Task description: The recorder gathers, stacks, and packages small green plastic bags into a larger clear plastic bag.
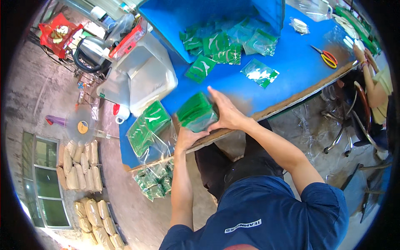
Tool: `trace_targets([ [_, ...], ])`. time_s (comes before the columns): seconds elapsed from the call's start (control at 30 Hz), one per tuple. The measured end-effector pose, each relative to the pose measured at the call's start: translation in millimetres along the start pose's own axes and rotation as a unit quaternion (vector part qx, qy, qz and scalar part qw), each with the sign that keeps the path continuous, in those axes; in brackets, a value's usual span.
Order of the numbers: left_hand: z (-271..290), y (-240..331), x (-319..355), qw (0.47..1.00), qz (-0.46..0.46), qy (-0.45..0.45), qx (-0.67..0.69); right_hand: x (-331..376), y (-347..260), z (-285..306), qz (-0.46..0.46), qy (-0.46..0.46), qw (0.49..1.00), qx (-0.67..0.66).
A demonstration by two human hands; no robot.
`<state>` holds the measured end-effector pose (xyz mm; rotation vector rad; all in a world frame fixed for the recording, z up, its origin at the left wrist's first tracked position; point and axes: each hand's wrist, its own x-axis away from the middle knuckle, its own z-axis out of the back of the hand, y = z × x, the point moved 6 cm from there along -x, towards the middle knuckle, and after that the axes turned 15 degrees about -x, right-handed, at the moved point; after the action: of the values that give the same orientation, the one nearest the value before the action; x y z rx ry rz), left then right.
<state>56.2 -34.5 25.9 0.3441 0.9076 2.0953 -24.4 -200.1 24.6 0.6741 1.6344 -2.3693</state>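
Observation:
A thick stack of green-and-clear plastic packets (195, 107) stands at the table's near edge. My left hand (188, 138) is closed against its lower left side. My right hand (226, 110) is wrapped round its right side, with the thumb near the left hand. To the left lies a clear plastic bag of green packets (151, 125). Loose green packets (216, 43) are heaped at the mouth of a blue bin (166, 25). A single packet (201, 68) and a clearer one (260, 73) lie on the blue table top (287, 79).
A white plastic tub (152, 79) stands left, near a kettle (89, 52). Orange-handled scissors (327, 58) and a small bag of white discs (299, 26) lie to the right. Another person's hand (359, 52) works at the far right. Packed bags (154, 181) hang below the edge.

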Motion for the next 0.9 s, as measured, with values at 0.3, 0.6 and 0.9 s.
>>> trace_targets([
  [0.3,-6,-7,-2,1.0,-0.018,0.014,-0.002,23,-35,2,0.01,0.258,0.965,-0.046],
  [0.6,-9,-9,1,0.996,0.006,0.035,0.081,26,-58,-4,0.034,0.116,0.991,-0.055],
  [0.9,-4,-15,-1,0.998,0.014,0.04,0.053,7,-45,3,0.09,0.017,0.989,-0.116],
])
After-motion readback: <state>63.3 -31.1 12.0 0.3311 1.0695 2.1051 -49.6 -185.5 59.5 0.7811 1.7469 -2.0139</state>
